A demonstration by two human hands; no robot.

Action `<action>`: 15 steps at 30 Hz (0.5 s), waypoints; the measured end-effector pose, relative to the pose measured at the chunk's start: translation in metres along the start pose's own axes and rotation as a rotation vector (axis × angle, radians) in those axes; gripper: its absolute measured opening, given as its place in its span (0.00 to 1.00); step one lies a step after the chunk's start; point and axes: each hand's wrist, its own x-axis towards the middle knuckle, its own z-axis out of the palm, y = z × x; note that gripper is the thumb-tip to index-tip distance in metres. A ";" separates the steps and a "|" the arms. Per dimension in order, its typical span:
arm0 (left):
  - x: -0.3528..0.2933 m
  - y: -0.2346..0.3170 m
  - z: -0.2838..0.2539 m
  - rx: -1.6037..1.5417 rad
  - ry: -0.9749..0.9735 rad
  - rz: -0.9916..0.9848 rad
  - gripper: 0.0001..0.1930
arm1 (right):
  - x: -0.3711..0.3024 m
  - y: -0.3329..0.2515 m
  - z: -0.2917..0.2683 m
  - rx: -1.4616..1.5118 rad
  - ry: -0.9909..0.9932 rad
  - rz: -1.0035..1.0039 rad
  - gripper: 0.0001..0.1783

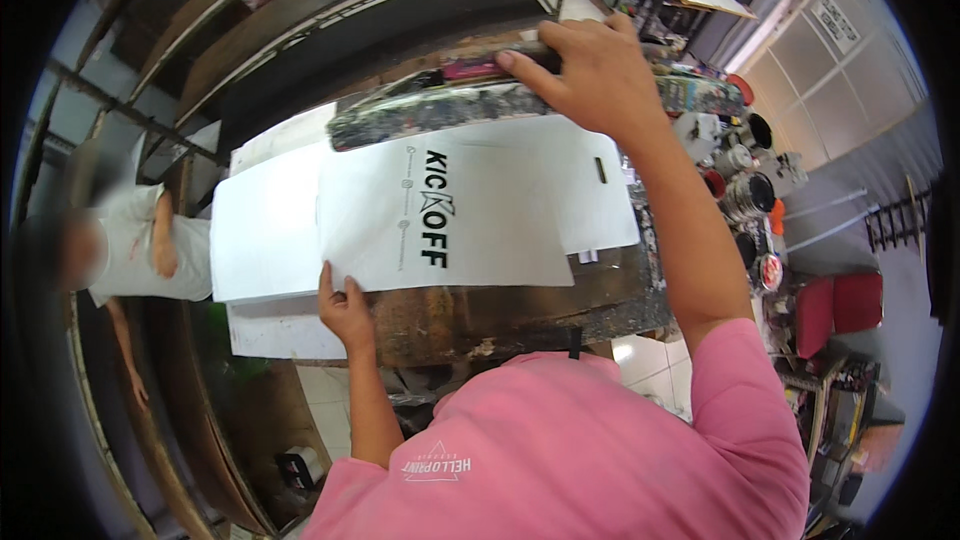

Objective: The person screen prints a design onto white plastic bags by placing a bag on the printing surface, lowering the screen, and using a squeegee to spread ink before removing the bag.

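Observation:
A flat white sheet (pixel 500 240), printed with black lettering, lies over other white pieces on the dark worktable. My left hand (pixel 347 318) is at its near left corner, fingertips closed on the edge. Beneath it to the right shows another white piece (pixel 612 208) with a dark slot, like a flat bag with a cut-out handle. Past the sheet, an ink-smeared screen-printing frame (pixel 400 120) stands tilted up. My right hand (pixel 600 80) reaches over the frame's edge, closed around a dark bar (pixel 530 53) that looks like a squeegee handle; its far fingers are partly hidden.
White sheets (pixel 265 230) are stacked at the left, where another person (pixel 145 240) stands. Several ink pots (pixel 748 195) crowd the table's right end. Dark shelving (pixel 380 35) runs behind the table. A red chair (pixel 840 315) stands at the right.

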 end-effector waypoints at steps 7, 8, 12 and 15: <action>0.067 -0.086 -0.129 0.309 0.292 -0.014 0.29 | -0.001 -0.006 -0.001 -0.009 0.016 -0.026 0.34; 0.077 -0.107 -0.143 0.365 0.342 0.068 0.30 | -0.001 -0.007 -0.001 -0.008 0.008 -0.020 0.34; 0.105 -0.158 -0.168 0.432 0.334 -0.029 0.31 | -0.005 -0.004 -0.003 -0.034 -0.004 -0.011 0.34; 0.115 -0.196 -0.210 0.525 0.324 -0.086 0.35 | 0.000 -0.008 -0.001 0.002 0.019 -0.054 0.33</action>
